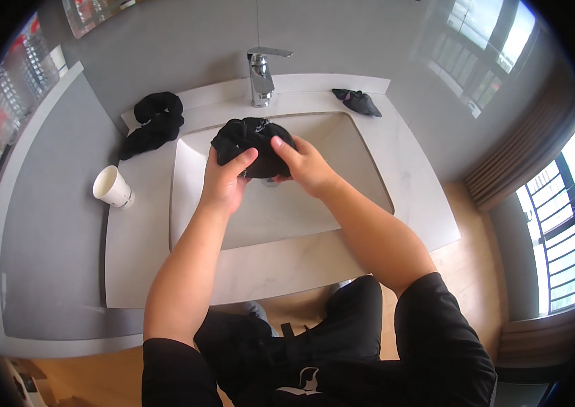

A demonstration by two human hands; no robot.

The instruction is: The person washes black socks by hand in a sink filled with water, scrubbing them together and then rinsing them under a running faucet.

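Over the sink basin (267, 224), a bunched black sock (250, 132) with small white marks is held between my two hands. My left hand (226, 180) grips its left side, thumb laid across the front. On the other side my right hand (304, 166) clasps it, with the thumb on top and the fingers curled underneath, partly hidden. Behind the sock stands a chrome faucet (260, 81), its lever pointing right. More bunched black fabric, apparently socks (155, 125), lies on the counter left of the basin. A small dark sock (357, 102) rests at the back right corner.
A white paper cup (112, 187) is at the left edge of the white countertop (280, 271). A grey panel (56, 224) borders the counter on the left. Brown curtains (525, 152) and a barred window (565, 230) are to the right.
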